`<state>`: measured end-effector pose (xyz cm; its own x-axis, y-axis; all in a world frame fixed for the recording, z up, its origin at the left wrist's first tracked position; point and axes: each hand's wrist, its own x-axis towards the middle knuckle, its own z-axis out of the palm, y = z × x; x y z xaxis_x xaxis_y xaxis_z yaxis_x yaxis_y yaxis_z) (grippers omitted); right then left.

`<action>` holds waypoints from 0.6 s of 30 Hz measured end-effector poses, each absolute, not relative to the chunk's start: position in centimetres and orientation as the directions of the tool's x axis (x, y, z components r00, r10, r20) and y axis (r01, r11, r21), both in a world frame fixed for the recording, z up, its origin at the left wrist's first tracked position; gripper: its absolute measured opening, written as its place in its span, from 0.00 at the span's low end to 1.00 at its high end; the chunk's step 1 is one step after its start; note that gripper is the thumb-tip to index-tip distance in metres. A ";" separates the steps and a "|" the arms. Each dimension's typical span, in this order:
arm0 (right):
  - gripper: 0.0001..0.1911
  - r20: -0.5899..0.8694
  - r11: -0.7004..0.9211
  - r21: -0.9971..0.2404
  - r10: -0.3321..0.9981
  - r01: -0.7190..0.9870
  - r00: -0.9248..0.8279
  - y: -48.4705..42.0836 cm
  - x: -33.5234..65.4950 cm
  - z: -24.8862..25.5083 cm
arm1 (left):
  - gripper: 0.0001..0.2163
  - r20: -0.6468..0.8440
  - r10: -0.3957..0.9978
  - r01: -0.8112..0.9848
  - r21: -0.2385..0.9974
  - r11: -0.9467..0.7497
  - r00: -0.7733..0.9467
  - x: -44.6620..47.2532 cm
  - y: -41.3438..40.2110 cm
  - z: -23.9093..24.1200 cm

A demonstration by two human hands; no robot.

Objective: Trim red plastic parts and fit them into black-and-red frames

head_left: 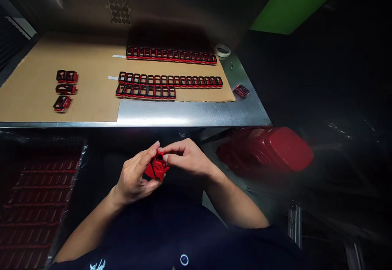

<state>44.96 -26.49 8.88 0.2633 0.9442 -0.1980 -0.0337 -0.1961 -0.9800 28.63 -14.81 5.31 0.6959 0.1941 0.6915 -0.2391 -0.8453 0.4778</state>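
Note:
Between my two hands, in front of my body and below the table edge, is a red plastic part (158,168) with a dark opening near its top. My left hand (134,174) wraps round it from the left, thumb underneath and fingers along the upper side. From the right, my right hand (186,157) pinches its upper edge with thumb and index finger. Whether anything small sits in that pinch is hidden. Similar red parts with black frames stand in rows on the table, the nearest being a short row (145,92).
Brown cardboard (92,57) covers much of the metal table (190,114). A tape roll (222,50) and one loose red-black part (241,90) lie at the right. Several more parts (63,103) sit left. Below are a red bin (288,149) and a box of red parts (39,196).

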 end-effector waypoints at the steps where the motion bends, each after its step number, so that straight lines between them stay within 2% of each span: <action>1: 0.14 -0.200 -0.202 -0.979 0.937 -0.021 0.286 -26.5 44.8 8.9 | 0.42 0.693 0.185 -0.246 0.473 -0.846 0.697 28.6 -14.8 5.3; 7: 0.11 -0.238 -0.278 -0.956 0.923 0.095 0.302 -26.8 44.6 9.2 | 0.40 0.658 0.153 -0.276 0.500 -0.821 0.737 28.6 -14.7 5.4; 14: 0.13 -0.231 -0.245 -0.969 0.946 0.036 0.229 -27.1 45.5 9.1 | 0.39 0.629 0.174 -0.270 0.544 -0.794 0.758 28.5 -14.8 5.5; 18: 0.13 -0.268 -0.281 -0.960 0.928 0.014 0.260 -26.9 45.1 9.0 | 0.40 0.641 0.164 -0.270 0.522 -0.809 0.750 28.5 -14.7 5.3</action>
